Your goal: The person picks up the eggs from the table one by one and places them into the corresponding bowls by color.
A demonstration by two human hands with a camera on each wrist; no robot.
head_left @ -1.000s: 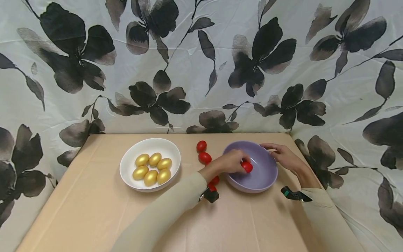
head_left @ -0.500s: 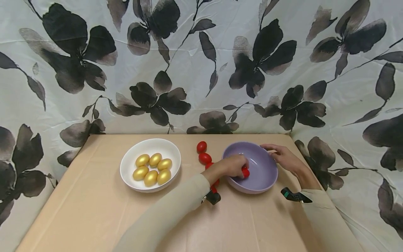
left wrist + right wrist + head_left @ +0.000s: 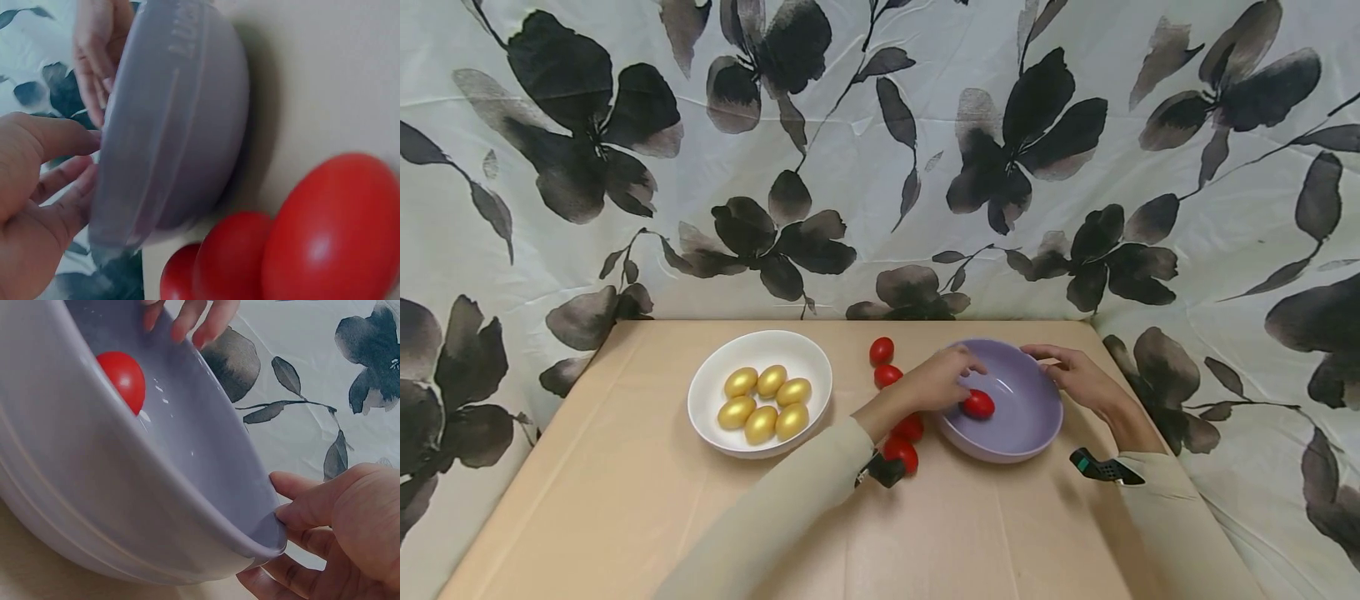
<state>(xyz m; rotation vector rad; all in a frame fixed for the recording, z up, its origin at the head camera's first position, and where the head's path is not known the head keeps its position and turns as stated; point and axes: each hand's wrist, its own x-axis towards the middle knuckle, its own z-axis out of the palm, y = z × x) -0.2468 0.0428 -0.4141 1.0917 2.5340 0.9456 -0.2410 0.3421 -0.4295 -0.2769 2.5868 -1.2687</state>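
A purple bowl [image 3: 1022,417] stands at the right of the table. One red egg [image 3: 977,404] lies inside it, against the left side. My left hand [image 3: 942,379] is over the bowl's left rim, its fingers spread above the egg and holding nothing. At the far right rim my right hand [image 3: 1075,375] pinches the bowl's edge; in the right wrist view the thumb [image 3: 306,509] lies at the rim with other fingers beneath it. Several more red eggs [image 3: 901,456] form a row on the table left of the bowl, partly hidden under my left forearm.
A white bowl [image 3: 700,408] holding several golden eggs [image 3: 761,425] stands on the left of the table [image 3: 625,500]. A flower-patterned cloth [image 3: 880,167] hangs behind the table and along its right side. Both wrists wear small black devices [image 3: 1105,467].
My left hand has lowered the red egg into the purple bowl, let go of it and drawn back up and left. The right hand has stayed at the rim.
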